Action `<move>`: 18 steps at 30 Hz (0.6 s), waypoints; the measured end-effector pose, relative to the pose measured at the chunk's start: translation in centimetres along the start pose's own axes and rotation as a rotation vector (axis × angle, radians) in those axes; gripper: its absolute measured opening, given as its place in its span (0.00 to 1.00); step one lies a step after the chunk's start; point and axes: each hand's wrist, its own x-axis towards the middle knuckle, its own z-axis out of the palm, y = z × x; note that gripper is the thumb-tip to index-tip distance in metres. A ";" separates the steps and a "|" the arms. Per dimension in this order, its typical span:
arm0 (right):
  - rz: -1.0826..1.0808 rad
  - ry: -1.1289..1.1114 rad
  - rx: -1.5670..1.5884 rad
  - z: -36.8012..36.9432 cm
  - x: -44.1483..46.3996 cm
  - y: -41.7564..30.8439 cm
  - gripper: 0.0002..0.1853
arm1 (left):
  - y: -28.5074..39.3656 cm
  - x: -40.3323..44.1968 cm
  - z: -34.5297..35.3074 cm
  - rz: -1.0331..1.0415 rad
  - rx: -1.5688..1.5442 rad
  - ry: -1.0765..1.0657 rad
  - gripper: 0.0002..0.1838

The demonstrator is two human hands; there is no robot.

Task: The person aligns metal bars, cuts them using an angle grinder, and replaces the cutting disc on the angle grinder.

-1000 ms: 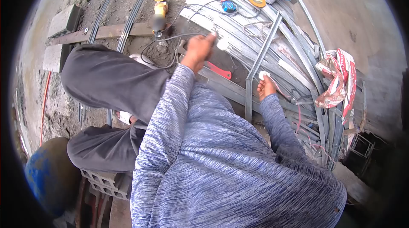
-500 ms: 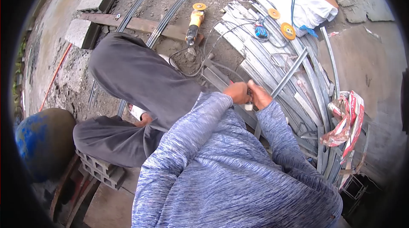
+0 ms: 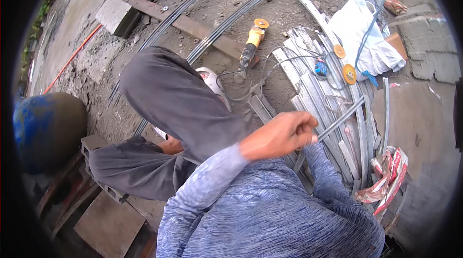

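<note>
My left hand (image 3: 282, 135) reaches across my front, fingers bent in toward the thumb. A small pale bit shows at its fingertips; I cannot make out what it is. My right sleeve (image 3: 322, 169) comes up from the lower right, and the hand at its end is hidden behind my left one. Just past my fingers lies a narrow grey metal strip (image 3: 340, 120), slanting over a pile of metal strips (image 3: 313, 91). A yellow angle grinder (image 3: 251, 43) with an orange disc rests on the dirt beyond my knee.
Two loose cutting discs (image 3: 349, 74) and a blue tangled item (image 3: 320, 68) sit on the pile. Beyond are a white sack (image 3: 354, 26) and long thin rods (image 3: 246, 9). A red-and-white bag (image 3: 390, 176) lies right; concrete blocks (image 3: 118, 16) and a round blue-stained vessel (image 3: 50, 130) stand left.
My hands were together at the centre; my left hand has risen toward the camera and now covers the right. The view has shifted, so the ground things sit farther right.
</note>
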 end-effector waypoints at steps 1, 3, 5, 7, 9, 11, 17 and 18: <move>-0.011 0.017 -0.134 -0.1 0.8 0.4 0.19 | 1.8 -1.8 -1.3 0.077 -0.020 -0.033 0.20; -0.036 -0.012 -1.284 -4.3 6.2 2.5 0.22 | 4.4 -6.3 -4.4 0.058 -0.191 -0.069 0.23; -0.182 0.105 -0.977 -1.0 8.0 1.2 0.25 | 3.8 -11.3 -7.4 0.179 -0.363 -0.066 0.26; -0.119 0.061 -0.670 1.5 12.2 -0.9 0.24 | 1.9 -16.5 -9.7 0.395 -0.613 -0.005 0.27; -0.047 -0.011 -0.453 5.8 17.0 -4.1 0.25 | 0.8 -21.3 -11.1 0.525 -0.719 0.138 0.29; -0.076 0.029 -0.529 10.8 21.4 -7.7 0.28 | 0.9 -25.7 -11.2 0.515 -0.756 0.392 0.30; -0.074 0.374 -0.616 20.7 33.3 -11.9 0.57 | -0.7 -32.3 -8.0 0.503 -0.834 0.829 0.29; -0.040 0.368 -0.580 21.8 34.4 -12.2 0.57 | -1.0 -32.6 -7.2 0.498 -0.856 0.869 0.30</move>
